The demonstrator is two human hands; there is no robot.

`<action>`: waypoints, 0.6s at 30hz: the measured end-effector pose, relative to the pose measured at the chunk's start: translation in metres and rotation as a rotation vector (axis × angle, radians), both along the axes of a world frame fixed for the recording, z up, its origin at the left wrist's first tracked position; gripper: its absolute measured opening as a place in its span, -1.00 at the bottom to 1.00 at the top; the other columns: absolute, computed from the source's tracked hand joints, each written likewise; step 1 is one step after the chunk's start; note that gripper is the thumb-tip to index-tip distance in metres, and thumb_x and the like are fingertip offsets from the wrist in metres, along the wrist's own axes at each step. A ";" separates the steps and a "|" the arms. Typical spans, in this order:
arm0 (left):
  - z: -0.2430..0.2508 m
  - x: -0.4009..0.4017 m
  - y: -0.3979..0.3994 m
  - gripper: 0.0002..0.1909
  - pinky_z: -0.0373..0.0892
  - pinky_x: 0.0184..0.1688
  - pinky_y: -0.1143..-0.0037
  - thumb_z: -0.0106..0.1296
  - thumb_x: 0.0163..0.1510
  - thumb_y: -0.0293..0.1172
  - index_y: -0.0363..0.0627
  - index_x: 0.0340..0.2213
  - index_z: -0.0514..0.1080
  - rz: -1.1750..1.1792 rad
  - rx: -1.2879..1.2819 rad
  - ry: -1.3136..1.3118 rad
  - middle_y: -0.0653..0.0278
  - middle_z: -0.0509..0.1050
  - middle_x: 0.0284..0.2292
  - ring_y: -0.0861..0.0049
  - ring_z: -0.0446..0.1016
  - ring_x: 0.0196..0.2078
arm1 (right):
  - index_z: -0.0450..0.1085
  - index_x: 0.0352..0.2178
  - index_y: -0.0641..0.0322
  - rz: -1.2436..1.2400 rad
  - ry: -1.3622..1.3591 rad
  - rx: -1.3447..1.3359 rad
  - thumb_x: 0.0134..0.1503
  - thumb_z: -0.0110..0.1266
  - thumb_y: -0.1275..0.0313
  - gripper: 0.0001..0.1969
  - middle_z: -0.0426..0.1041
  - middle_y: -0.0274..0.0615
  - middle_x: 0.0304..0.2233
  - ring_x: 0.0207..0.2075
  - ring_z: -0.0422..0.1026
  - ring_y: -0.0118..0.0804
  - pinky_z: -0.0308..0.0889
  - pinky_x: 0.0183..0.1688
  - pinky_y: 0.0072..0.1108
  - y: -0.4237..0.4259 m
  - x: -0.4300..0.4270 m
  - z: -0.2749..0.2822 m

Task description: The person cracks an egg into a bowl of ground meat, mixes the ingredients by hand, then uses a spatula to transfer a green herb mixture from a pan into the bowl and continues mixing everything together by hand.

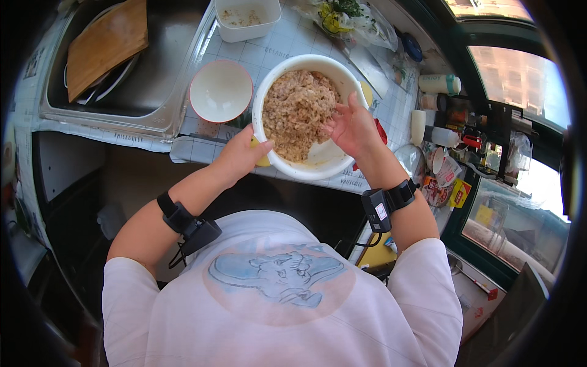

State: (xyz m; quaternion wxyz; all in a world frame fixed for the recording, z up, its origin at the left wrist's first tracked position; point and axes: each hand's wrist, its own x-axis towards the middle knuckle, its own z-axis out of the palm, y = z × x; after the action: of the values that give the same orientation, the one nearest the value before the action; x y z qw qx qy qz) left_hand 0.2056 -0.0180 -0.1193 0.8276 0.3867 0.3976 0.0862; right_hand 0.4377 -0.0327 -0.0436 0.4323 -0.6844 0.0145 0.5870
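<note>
A white plastic basin [293,173] with yellow handles stands at the counter's front edge. Inside it lies a mound of wet minced-meat mixture [298,110], heaped towards the far and left sides, with some bare basin floor at the near right. My left hand [243,158] grips the basin's left handle, thumb over the rim. Over the right side of the basin is my right hand [354,126], its fingers apart and the tips at the edge of the meat; it holds nothing that I can see. Their exact contact with the meat is partly hidden.
A red-rimmed bowl [221,91] sits left of the basin, a stained white container [247,20] behind. A cleaver [367,69] lies near a plastic bag of greens [348,18]. A wooden board [110,46] leans in the steel sink [172,69]. Bottles [439,84] line the right.
</note>
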 end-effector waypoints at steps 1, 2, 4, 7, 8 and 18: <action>0.000 0.001 -0.001 -0.57 0.41 -0.18 0.49 -0.10 0.12 -0.40 -0.11 0.02 0.13 -0.003 0.001 -0.001 0.25 0.34 -0.14 0.57 0.38 -0.14 | -0.22 0.15 0.37 0.066 -0.110 -0.051 0.21 -0.43 -0.03 -0.30 -0.16 0.22 0.18 0.18 -0.03 0.10 0.07 0.12 -0.22 -0.004 0.004 0.001; 0.001 0.001 -0.002 -0.57 0.40 -0.20 0.51 -0.10 0.12 -0.38 -0.10 0.02 0.13 0.022 -0.013 -0.016 0.25 0.34 -0.14 0.58 0.38 -0.15 | -0.23 0.15 0.38 0.111 -0.120 -0.183 0.21 -0.42 -0.02 -0.29 -0.16 0.22 0.18 0.19 -0.04 0.09 0.05 0.12 -0.19 -0.009 0.004 -0.007; 0.001 0.004 -0.001 -0.57 0.40 -0.22 0.53 -0.10 0.12 -0.37 -0.10 0.02 0.13 0.044 -0.022 -0.033 0.25 0.35 -0.14 0.59 0.38 -0.16 | -0.20 0.16 0.33 0.156 -0.071 -0.374 0.23 -0.44 0.01 -0.34 -0.11 0.12 0.18 0.19 -0.01 0.03 0.01 0.14 -0.15 -0.022 -0.004 -0.034; 0.003 0.005 -0.002 -0.57 0.39 -0.23 0.55 -0.10 0.12 -0.34 -0.08 0.02 0.13 0.033 0.024 -0.038 0.26 0.35 -0.15 0.61 0.38 -0.18 | -0.13 0.15 0.14 -0.072 0.164 -0.073 0.25 -0.47 0.06 -0.45 0.03 -0.11 0.16 0.15 0.10 -0.11 0.06 0.13 -0.15 -0.030 -0.030 -0.063; 0.005 0.005 -0.002 -0.57 0.38 -0.23 0.54 -0.10 0.12 -0.33 -0.08 0.02 0.14 0.018 0.015 -0.023 0.27 0.36 -0.15 0.61 0.38 -0.18 | -0.13 0.15 0.14 -0.076 0.164 -0.072 0.25 -0.47 0.06 -0.45 0.03 -0.11 0.16 0.15 0.10 -0.11 0.06 0.13 -0.15 -0.029 -0.033 -0.062; 0.002 0.003 -0.002 -0.58 0.39 -0.22 0.52 -0.09 0.12 -0.34 -0.10 0.00 0.15 0.028 -0.004 -0.003 0.27 0.36 -0.16 0.59 0.38 -0.17 | 0.19 0.00 0.21 0.823 -0.470 0.268 0.20 -0.19 0.34 -0.65 0.19 -0.04 0.04 0.06 0.18 -0.07 0.22 0.02 -0.37 -0.028 -0.011 0.010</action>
State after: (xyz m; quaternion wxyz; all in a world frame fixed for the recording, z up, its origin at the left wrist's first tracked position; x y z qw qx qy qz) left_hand 0.2081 -0.0201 -0.1170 0.8277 0.3793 0.4019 0.0979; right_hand 0.4270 -0.0609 -0.0339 0.2402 -0.6858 -0.4306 0.5353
